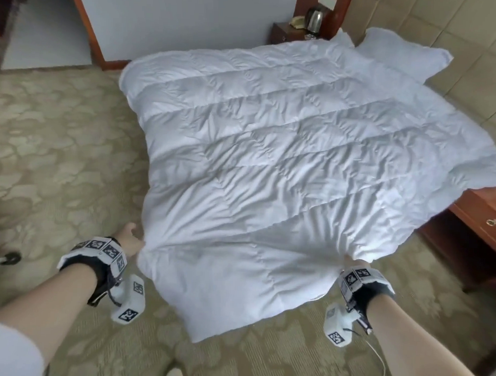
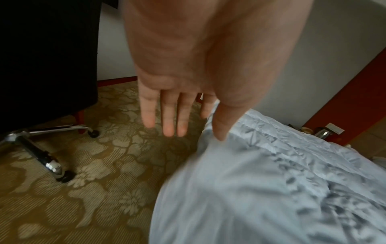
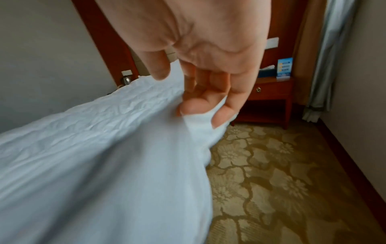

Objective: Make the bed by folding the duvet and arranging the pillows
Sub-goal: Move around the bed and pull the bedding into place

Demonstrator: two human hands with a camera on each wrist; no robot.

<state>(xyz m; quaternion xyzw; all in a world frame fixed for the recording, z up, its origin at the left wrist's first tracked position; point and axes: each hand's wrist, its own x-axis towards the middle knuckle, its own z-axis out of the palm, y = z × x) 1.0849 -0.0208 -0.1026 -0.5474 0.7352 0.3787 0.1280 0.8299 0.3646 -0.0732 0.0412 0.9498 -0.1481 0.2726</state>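
Observation:
A white quilted duvet (image 1: pixel 271 149) lies spread over the whole bed, and its near end hangs off the foot toward me. A white pillow (image 1: pixel 403 52) leans at the head, far right, partly under the duvet. My left hand (image 1: pixel 131 239) is at the duvet's near left corner. In the left wrist view its fingers (image 2: pixel 167 115) are straight and spread over the carpet, and only the thumb touches the duvet (image 2: pixel 271 181) edge. My right hand (image 1: pixel 354 260) holds the near right corner. There, curled fingers (image 3: pixel 196 105) pinch a fold of the duvet (image 3: pixel 104 156) and lift it.
A swivel chair base (image 2: pixel 41 148) stands on the patterned carpet to my left. A dark nightstand with a kettle (image 1: pixel 315 17) sits at the far corner of the bed. A wooden bedside cabinet (image 1: pixel 484 226) is on the right, with a padded wall (image 1: pixel 461 32) behind the head.

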